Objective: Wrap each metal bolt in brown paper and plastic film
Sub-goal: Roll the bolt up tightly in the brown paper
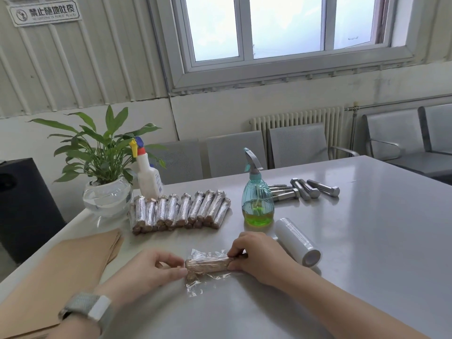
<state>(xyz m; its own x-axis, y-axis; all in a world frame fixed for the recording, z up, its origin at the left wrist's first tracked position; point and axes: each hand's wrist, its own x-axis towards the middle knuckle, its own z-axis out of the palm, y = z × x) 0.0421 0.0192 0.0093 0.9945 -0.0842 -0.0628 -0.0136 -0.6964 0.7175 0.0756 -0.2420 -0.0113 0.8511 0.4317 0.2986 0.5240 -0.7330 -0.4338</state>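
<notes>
Both my hands, left (156,267) and right (254,255), pinch the paper-wrapped bolt (208,264) by its ends (heavy, stiff core; film (195,287) slippery, clingy) near the worktop's (367,241) front edge.

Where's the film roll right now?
In the head view the roll of plastic film lies on its side on the table, just right of the right hand and in front of the green spray bottle.
</notes>
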